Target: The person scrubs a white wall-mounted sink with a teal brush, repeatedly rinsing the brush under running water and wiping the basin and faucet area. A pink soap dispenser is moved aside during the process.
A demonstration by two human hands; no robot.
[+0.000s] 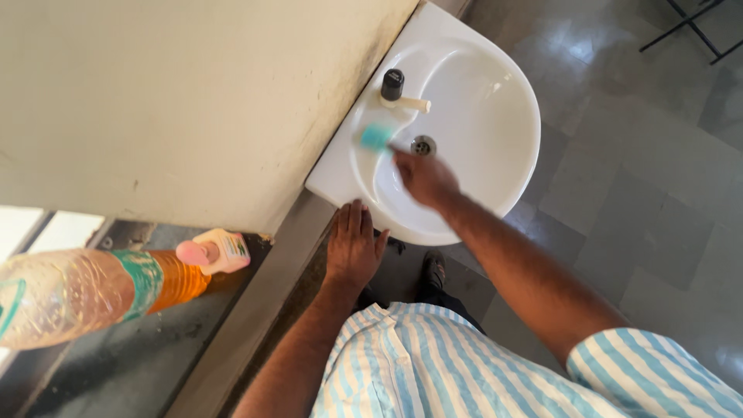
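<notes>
A white wash basin (511,101) hangs on a cream wall, seen from above. My right hand (424,178) reaches into the bowl and grips a teal scrubbing brush (377,138), whose head presses the basin's inner wall near the drain (422,145). The hand is blurred. My left hand (353,246) lies flat with fingers spread on the basin's front rim. A cream tap with a black knob (393,83) stands at the back of the basin.
A clear plastic bottle with orange liquid (85,290) and a small pink-capped bottle (217,251) stand on a dark ledge at left. Grey floor tiles (642,170) spread to the right, with black chair legs (696,27) at top right. My shoe (433,271) shows below the basin.
</notes>
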